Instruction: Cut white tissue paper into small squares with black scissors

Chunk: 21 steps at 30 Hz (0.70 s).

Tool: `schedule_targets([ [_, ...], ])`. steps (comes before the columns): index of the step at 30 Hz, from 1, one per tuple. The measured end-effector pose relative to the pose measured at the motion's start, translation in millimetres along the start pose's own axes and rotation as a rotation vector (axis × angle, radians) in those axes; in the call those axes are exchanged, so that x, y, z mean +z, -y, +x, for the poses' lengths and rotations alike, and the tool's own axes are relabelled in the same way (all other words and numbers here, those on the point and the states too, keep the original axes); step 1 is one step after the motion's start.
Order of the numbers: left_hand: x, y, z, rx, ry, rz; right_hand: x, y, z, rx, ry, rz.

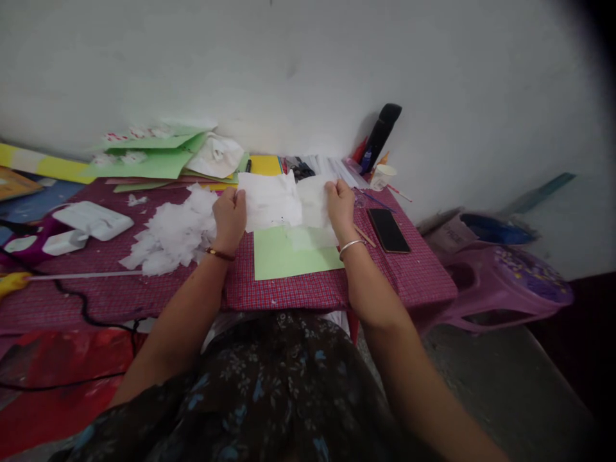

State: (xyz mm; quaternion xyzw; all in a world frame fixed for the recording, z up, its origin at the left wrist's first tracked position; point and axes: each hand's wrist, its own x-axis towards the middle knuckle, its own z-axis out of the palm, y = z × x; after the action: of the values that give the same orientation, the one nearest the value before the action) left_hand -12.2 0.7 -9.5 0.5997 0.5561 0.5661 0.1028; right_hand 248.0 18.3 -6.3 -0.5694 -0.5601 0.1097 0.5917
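Note:
A thin white tissue sheet point(269, 204) is held up between my two hands. My left hand point(230, 220) pinches its left edge. The right part of the sheet is thinner and see-through, and my right hand point(341, 206) grips it at the upper right edge. Below the tissue lies a light green paper point(293, 260) on the red checked tablecloth point(283, 295), partly covered by the sheet's lower part. A heap of torn white tissue point(171, 234) lies just left of my left hand.
A black phone point(389, 231) and a wooden stick point(365, 236) lie to the right. Stacked green papers point(158, 160) and a black bottle point(382, 135) stand near the wall. A white device point(94, 220) and a glue gun point(14, 282) are at left; a pink stool point(500, 289) stands right.

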Motion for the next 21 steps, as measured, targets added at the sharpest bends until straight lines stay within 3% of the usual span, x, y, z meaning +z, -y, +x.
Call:
schedule_targets([
  [7,-0.4,10,9,-0.047,-0.064,-0.015,0,-6,3,0.032,-0.001,0.003],
  [12,1.7,11,11,-0.116,-0.007,-0.154,1,-8,4,0.029,0.032,0.011],
  [21,-0.5,8,10,0.033,0.061,-0.267,-2,-1,1,0.057,0.157,0.166],
])
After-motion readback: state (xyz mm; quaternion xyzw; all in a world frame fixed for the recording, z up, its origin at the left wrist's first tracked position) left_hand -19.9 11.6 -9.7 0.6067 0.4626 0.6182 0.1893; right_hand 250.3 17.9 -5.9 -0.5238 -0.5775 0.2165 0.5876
